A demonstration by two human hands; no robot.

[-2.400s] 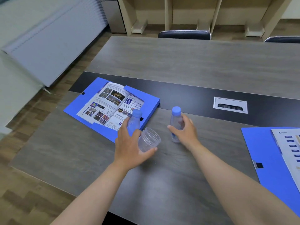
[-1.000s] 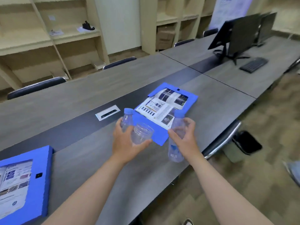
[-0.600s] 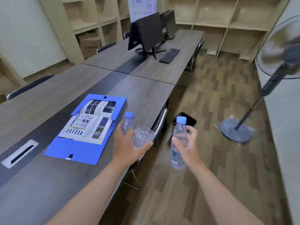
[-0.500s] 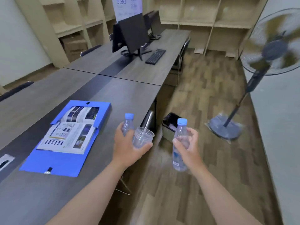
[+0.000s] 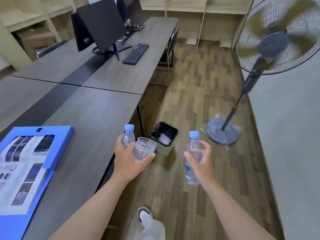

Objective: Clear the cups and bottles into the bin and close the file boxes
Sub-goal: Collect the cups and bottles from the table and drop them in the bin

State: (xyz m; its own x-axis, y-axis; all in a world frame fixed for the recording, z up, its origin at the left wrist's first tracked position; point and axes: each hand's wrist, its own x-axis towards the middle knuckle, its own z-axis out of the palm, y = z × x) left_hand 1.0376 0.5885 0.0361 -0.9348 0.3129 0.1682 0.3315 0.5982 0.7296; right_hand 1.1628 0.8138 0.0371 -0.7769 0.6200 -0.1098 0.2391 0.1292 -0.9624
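Right now your left hand grasps two things together: a clear plastic cup, pinned between thumb and fingers with its open mouth tilted up and away from you, and a small clear bottle with a blue cap held upright just behind the cup, on its left. Your right hand grips a second bottle, also blue-capped and upright, around its middle with the fingers curled loosely; its lower half with the label hangs below your palm.

Both hands are out past the near right edge of the grey table, over the wood floor. The bin stands on the floor just beyond them, close to the table's corner, between your two hands in the view; it has a black liner and something pale and crumpled lies inside.

On the table at the near left, a blue file box lies open with printed pages showing inside. Farther along the table stand monitors and a keyboard. A standing fan is on the right, its blades blurred.
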